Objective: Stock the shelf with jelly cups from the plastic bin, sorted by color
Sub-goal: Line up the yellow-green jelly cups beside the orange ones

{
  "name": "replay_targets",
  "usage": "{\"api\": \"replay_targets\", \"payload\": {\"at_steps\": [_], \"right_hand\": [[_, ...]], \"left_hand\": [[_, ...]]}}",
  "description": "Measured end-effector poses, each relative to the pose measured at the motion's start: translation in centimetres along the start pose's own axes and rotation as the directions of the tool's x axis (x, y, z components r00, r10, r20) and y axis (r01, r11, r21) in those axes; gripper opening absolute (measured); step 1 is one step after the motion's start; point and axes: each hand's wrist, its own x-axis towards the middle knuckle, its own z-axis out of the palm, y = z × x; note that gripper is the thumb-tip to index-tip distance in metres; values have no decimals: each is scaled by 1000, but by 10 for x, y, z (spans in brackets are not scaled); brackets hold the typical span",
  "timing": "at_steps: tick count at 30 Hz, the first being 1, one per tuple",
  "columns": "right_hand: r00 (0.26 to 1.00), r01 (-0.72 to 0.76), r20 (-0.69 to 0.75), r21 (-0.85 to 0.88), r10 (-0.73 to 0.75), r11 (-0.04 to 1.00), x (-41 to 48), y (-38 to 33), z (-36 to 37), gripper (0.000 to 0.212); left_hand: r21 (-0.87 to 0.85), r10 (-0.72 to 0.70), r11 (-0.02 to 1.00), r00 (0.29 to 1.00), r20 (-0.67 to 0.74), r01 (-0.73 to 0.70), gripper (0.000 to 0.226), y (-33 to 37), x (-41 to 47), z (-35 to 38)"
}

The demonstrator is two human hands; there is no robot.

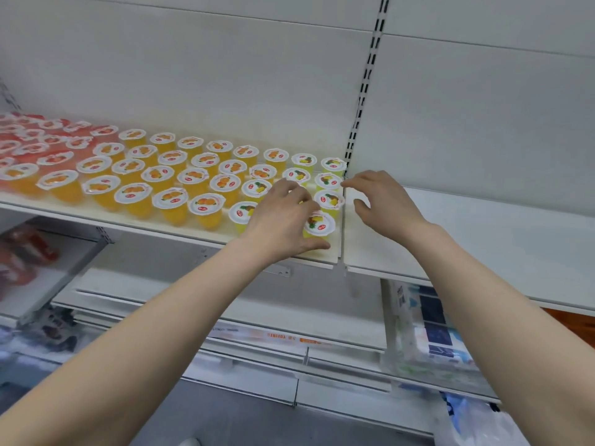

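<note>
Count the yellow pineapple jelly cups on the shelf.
8 pineapple cups, all at the right end of the shelf: two at the back, two next, two mid-row, two in front, one gripped by the left hand, which may hide others.

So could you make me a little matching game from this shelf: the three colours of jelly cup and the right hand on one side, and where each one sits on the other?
Things:
1 red cups
2 orange cups
3 yellow cups
4 right hand

Places:
A middle of the shelf
B over the next shelf board
C far left end of the shelf
D right end of the shelf

Pairs: 1-C, 2-A, 3-D, 4-B.
</note>
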Motion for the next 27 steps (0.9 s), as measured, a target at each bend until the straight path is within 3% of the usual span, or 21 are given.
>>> {"api": "replay_targets", "payload": {"at_steps": [6, 15, 27], "right_hand": [[994, 69, -80, -9, -70, 998, 13, -11, -9, 39], [961, 248, -105, -66, -254, 966, 39, -59, -11, 37], [878, 463, -85, -95, -471, 881, 81, -229, 23, 46]], "left_hand": [[-77, -71, 995, 997, -8, 71, 74, -7, 1, -22], [22, -161, 986, 982, -97, 164, 63, -66, -26, -65], [197, -289, 927, 942, -170, 320, 56, -182, -155, -121]]}}
